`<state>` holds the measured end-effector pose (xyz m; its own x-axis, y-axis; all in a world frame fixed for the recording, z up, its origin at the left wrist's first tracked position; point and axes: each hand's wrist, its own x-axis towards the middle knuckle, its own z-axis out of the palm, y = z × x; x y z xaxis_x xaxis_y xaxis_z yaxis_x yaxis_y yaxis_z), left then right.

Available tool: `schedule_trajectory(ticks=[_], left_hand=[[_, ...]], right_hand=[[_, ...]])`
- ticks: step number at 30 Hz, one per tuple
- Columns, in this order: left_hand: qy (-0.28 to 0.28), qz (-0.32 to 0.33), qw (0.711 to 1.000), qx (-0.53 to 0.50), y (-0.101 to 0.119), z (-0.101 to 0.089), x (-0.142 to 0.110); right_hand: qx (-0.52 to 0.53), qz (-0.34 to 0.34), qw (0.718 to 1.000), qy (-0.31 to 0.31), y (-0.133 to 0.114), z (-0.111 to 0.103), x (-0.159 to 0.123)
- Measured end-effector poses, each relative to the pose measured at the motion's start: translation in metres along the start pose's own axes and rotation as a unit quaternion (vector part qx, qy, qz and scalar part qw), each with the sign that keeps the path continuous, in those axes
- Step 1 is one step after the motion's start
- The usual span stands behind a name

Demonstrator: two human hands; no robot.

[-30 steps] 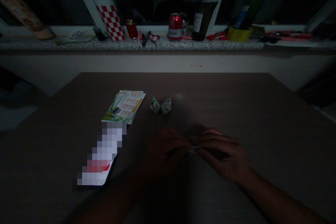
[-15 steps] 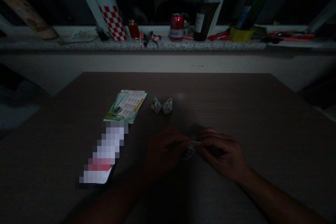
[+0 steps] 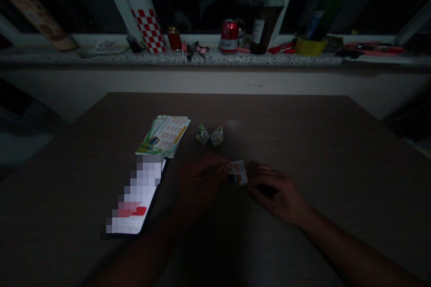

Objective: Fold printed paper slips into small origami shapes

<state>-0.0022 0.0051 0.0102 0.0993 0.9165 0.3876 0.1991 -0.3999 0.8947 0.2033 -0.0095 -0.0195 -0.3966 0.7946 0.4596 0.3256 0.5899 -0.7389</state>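
Between the thumb and fingers of my left hand (image 3: pixel 202 184) is a small folded piece of printed paper (image 3: pixel 239 172), raised above the table, its printed side showing. My right hand (image 3: pixel 276 193) is just right of the paper, its fingers curled and the tips pinched close to the paper's edge. Whether those tips touch the paper or hold anything is too dark to tell. Beyond the hands, two small folded paper pieces (image 3: pixel 217 136) stand side by side, touching or nearly so. A fanned stack of printed calendar sheets (image 3: pixel 166 136) lies to their left.
A lit phone (image 3: pixel 139 224) with a partly blurred screen lies on the brown table (image 3: pixel 303 134), left of my hands. Along the granite windowsill (image 3: pixel 202 59) behind stand a checkered bottle (image 3: pixel 150 29), a red can (image 3: pixel 229 36), a dark cup (image 3: pixel 261 31) and a green bottle (image 3: pixel 328 4).
The paper was between both hands' fingertips, seen nearly edge-on. My left hand has moved left and slightly away with it, and its printed face now shows. My right fingertips are at its edge.
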Motion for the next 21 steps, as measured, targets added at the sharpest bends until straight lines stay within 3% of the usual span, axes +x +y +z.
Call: schedule_trajectory(ticks=[4, 10, 21], left_hand=[[-0.016, 0.002, 1.0, -0.008, -0.006, 0.005, -0.005], [-0.081, 0.022, 0.995, -0.044, -0.01, 0.016, -0.011], [-0.128, 0.251, 0.957, 0.067, -0.013, 0.013, -0.001]], right_hand=[[0.019, 0.02, 0.998, 0.06, -0.003, -0.005, 0.0], [0.044, -0.055, 0.991, 0.117, -0.007, -0.006, 0.002], [0.019, -0.109, 0.986, 0.125, -0.011, -0.011, 0.001]])
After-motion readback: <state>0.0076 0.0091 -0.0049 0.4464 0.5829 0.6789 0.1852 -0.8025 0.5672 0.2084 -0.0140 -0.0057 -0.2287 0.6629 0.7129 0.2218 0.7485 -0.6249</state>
